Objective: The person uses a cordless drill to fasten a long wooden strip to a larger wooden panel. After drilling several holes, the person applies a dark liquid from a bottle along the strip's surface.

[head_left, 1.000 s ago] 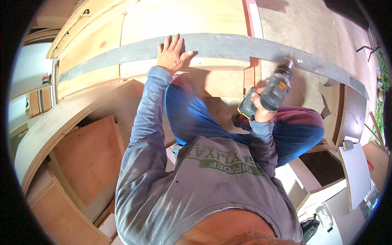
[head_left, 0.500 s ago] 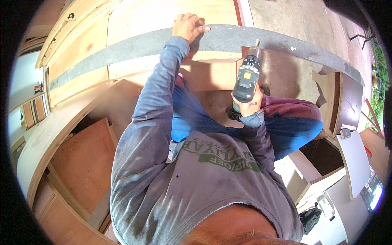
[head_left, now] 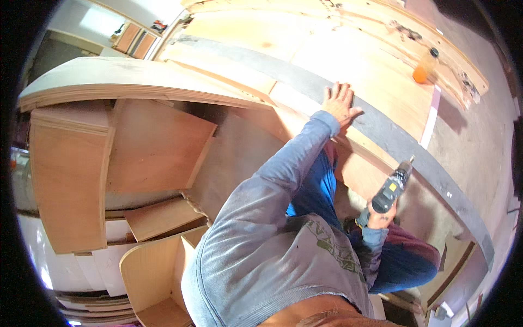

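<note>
My left hand (head_left: 340, 103) lies flat with its fingers apart on a long grey strip (head_left: 400, 136). The strip runs across pale wooden panels (head_left: 245, 35). A cordless drill (head_left: 388, 193), dark with a yellow patch, is gripped in my right hand (head_left: 381, 217). Its short bit points up and away, close to the near edge of the strip; whether it touches the strip I cannot tell. The handle is mostly hidden behind the drill's body and my hand.
A bottle of orange liquid (head_left: 424, 68) stands on the panel at the far right. To my left, a curved plywood piece (head_left: 141, 76) rises above wooden boxes (head_left: 71, 174). A pale wooden open box (head_left: 155, 272) sits near my left side. Stacked sheets (head_left: 98, 310) lie at lower left.
The view has swung left, bringing the bottle and the curved piece more into sight. My left hand has gone from bent fingers to a flat spread on the strip. The drill remains in my right hand.
</note>
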The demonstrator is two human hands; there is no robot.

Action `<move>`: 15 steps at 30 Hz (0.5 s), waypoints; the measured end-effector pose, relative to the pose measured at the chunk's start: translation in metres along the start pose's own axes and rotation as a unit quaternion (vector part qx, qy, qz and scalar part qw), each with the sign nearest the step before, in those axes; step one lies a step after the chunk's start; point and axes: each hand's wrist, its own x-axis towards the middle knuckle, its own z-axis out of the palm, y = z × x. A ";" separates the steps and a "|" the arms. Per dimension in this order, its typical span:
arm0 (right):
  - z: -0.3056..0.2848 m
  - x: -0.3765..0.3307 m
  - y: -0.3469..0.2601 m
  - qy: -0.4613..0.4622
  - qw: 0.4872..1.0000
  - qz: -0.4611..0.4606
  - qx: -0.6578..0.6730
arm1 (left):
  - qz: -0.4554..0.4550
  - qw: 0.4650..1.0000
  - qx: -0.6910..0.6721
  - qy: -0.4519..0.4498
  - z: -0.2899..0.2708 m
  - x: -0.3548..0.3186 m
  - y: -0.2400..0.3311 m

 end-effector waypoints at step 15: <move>0.002 0.003 0.001 -0.011 0.993 -0.028 0.118 | 0.123 0.931 -0.296 -0.175 -0.019 -0.036 0.104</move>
